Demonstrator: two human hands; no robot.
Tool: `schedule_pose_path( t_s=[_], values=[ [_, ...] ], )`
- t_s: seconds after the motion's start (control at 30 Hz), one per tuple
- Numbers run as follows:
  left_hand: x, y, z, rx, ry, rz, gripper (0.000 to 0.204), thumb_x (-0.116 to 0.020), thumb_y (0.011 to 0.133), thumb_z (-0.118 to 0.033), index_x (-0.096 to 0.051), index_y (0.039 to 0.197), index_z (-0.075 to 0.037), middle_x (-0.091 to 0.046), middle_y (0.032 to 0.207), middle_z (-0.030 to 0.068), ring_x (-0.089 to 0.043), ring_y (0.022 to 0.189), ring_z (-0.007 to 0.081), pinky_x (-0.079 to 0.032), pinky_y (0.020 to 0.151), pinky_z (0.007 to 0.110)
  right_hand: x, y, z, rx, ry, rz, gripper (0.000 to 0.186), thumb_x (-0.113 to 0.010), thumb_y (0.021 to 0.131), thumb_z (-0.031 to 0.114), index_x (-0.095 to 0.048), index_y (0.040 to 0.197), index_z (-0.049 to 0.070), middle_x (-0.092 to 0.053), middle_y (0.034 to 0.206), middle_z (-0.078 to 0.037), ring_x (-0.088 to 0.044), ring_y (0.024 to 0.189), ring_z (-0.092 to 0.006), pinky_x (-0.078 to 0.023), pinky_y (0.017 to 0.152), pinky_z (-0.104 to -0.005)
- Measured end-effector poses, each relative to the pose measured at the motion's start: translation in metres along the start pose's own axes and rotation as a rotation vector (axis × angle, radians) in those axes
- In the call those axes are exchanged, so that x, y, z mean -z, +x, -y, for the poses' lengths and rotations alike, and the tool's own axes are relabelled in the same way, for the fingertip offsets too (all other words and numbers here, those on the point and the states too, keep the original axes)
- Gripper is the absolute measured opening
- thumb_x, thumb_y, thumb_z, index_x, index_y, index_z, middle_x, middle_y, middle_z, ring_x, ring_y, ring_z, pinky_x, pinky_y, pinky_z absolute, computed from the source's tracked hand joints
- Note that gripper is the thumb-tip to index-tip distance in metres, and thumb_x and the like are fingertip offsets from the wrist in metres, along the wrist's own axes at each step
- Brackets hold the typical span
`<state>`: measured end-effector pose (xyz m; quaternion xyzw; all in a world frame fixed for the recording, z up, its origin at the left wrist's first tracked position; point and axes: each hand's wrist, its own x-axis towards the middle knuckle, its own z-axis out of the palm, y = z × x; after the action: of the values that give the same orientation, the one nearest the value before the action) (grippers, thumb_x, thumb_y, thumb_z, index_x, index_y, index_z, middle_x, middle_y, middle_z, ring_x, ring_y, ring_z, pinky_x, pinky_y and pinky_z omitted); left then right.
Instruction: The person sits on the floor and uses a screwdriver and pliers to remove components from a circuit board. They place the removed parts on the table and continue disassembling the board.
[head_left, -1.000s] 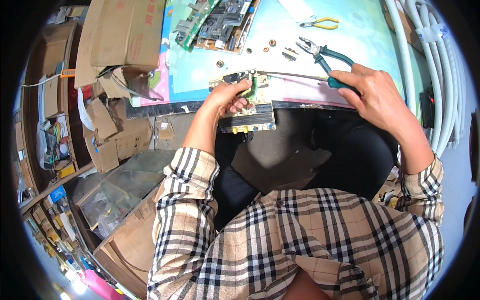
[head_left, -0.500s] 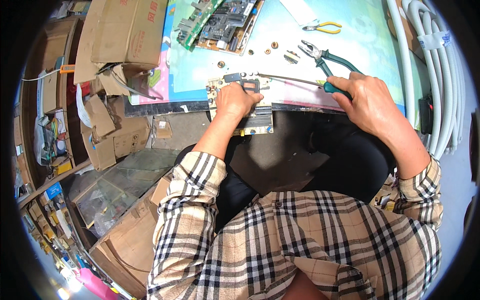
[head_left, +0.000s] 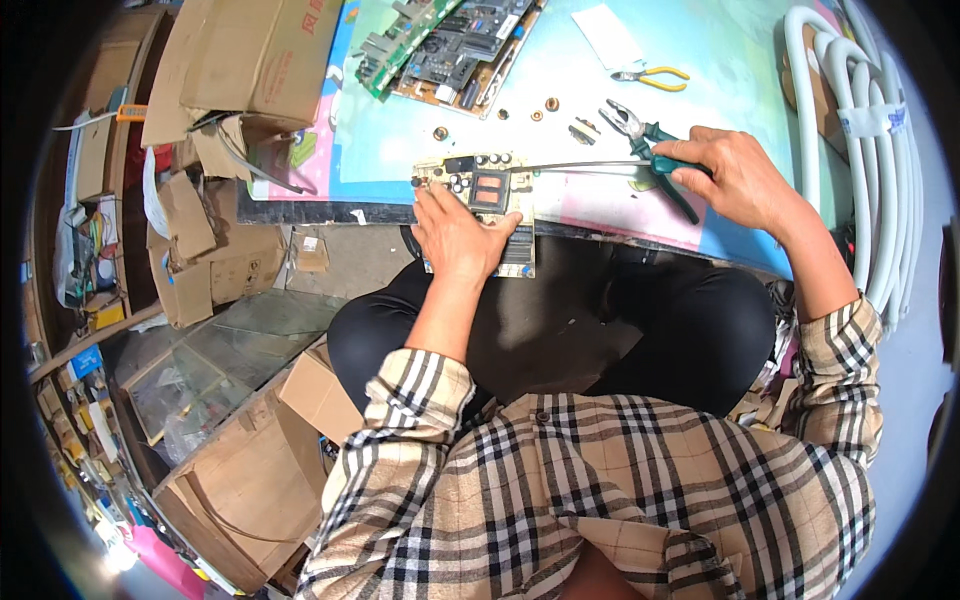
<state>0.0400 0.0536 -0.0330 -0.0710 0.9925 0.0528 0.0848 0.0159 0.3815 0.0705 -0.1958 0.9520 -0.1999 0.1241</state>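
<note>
"Where's the one circuit board [head_left: 500,187]?"

"Overhanging the table's [head_left: 385,178] near edge, under the left hand [head_left: 455,238], fingers spread."

"And the right hand [head_left: 732,175]?"

"Closed round one screwdriver [head_left: 590,165], tip at the board. Farther out, two pairs of pliers [head_left: 652,78]."

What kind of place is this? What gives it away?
Probably a small electronics workshop: a stack of circuit boards on the table, green-handled pliers and yellow-handled cutters nearby, and cluttered wooden shelves at left.
</note>
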Motion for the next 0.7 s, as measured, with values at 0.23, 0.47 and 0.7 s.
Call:
schedule_pose_path(
  t_s=[0.23,0.47,0.7],
  values=[
    [-0.015,-0.012,0.006,0.071,-0.262,-0.083,0.109,-0.075,0.072,-0.058,-0.028,0.143,0.009,-0.024,0.149,0.0352,-0.023,0.140,0.0464,-0.022,0.116,0.046,0.009,0.020,-0.015,0.016,0.062,0.114,0.029,-0.064,0.087,0.020,-0.068,0.114,0.009,-0.062,0.084,-0.015,-0.060,0.080,-0.0328,-0.047,0.075,-0.0413],
    [-0.034,0.007,0.069,0.667,-0.686,-0.129,0.074,-0.054,0.088,-0.059,-0.057,0.121,0.008,-0.056,0.123,0.0299,-0.054,0.116,0.0389,-0.039,0.101,0.043,-0.024,-0.001,-0.043,-0.138,0.066,0.198,0.028,-0.060,0.089,0.027,-0.066,0.102,0.003,-0.064,0.093,-0.018,-0.062,0.088,-0.0364,-0.049,0.079,-0.0435],
    [-0.033,0.002,0.069,0.564,-0.576,-0.223,0.054,-0.047,0.093,-0.051,-0.073,0.078,-0.006,-0.070,0.075,0.0159,-0.067,0.078,0.0342,-0.048,0.074,0.047,-0.040,-0.018,-0.033,-0.164,0.219,0.186,0.027,-0.062,0.088,0.026,-0.066,0.094,0.001,-0.062,0.086,-0.019,-0.061,0.083,-0.0366,-0.048,0.077,-0.0438]
  ],
)
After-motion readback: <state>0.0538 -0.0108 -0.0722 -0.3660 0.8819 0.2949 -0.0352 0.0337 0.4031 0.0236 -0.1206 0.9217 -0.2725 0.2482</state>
